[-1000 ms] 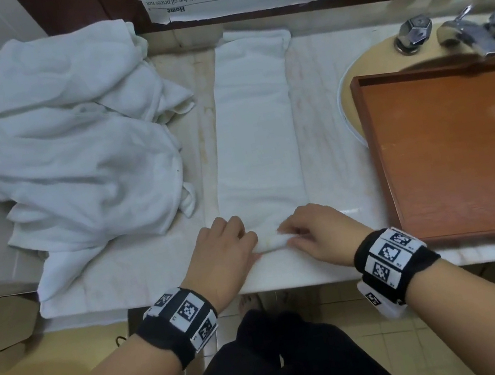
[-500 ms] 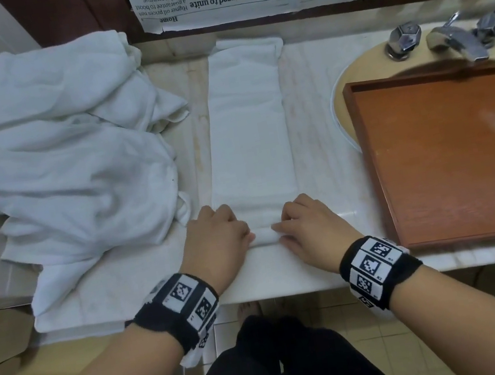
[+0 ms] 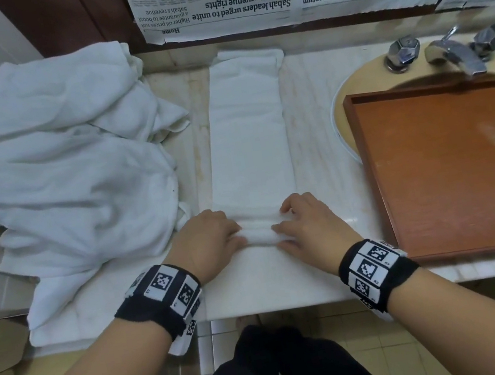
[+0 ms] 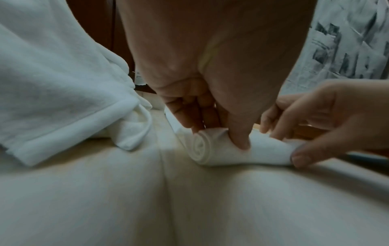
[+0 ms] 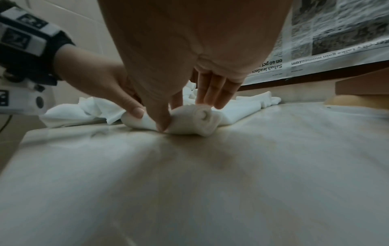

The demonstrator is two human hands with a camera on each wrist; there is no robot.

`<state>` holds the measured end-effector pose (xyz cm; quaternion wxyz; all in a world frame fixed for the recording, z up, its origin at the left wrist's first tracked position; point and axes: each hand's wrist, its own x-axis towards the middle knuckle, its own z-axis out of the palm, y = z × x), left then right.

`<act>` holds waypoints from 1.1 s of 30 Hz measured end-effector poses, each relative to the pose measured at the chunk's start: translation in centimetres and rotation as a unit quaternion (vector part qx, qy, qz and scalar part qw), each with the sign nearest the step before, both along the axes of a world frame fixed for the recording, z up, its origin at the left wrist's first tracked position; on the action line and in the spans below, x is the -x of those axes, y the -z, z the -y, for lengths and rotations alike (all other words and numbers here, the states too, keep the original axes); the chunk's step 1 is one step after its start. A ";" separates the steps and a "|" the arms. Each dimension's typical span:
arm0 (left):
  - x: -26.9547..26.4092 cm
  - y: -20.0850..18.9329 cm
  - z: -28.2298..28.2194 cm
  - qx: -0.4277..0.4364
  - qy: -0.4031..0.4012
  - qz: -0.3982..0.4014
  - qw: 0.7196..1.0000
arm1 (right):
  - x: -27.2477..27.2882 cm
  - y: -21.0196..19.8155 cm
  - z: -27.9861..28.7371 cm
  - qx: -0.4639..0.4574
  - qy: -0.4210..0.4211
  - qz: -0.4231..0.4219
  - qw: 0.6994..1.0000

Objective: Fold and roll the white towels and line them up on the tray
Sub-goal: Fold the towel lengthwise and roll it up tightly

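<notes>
Left hand: pinches the left end of the folded white cloth towel's roll, keeping it tight.
Right hand: grips the right end, so the roll stays even.

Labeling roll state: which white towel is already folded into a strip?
The folded towel at the counter's middle, near end held by both hands; the towel pile left of it is crumpled.

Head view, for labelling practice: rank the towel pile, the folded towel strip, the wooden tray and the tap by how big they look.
1. Towel pile, about level with the wooden tray, which the frame cuts off, so I leave these two unranked.
3. Folded towel strip.
4. Tap.
</notes>
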<state>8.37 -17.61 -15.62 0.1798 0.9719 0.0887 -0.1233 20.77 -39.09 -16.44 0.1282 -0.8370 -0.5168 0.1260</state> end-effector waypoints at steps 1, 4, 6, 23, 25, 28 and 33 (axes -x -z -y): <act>-0.3 -0.3 -0.2 0.025 -0.036 -0.001 0.999 | -0.1 -0.2 -0.3 0.005 0.002 0.012 1.000; -0.6 -0.5 -0.6 0.093 -0.124 0.009 0.988 | -0.9 -0.5 -1.2 0.026 0.004 -0.025 0.999; -0.7 -0.3 -0.2 0.088 -0.125 0.018 0.988 | -1.8 -0.7 -1.6 0.049 0.017 -0.099 0.994; -2.0 1.1 -0.1 -0.138 0.030 0.092 0.986 | -2.4 -0.7 -2.8 0.067 0.078 -0.010 0.995; -2.6 1.0 -1.1 -0.112 0.037 0.083 0.990 | -3.5 -0.7 -2.8 0.077 0.069 -0.078 0.992; -3.8 0.2 -1.8 -0.061 0.011 0.018 0.998 | -4.9 -1.0 -3.0 0.054 0.083 -0.145 0.984; -5.3 -0.5 -1.9 0.004 -0.086 0.033 0.996 | -4.8 -0.8 -3.5 0.029 0.099 -0.091 0.990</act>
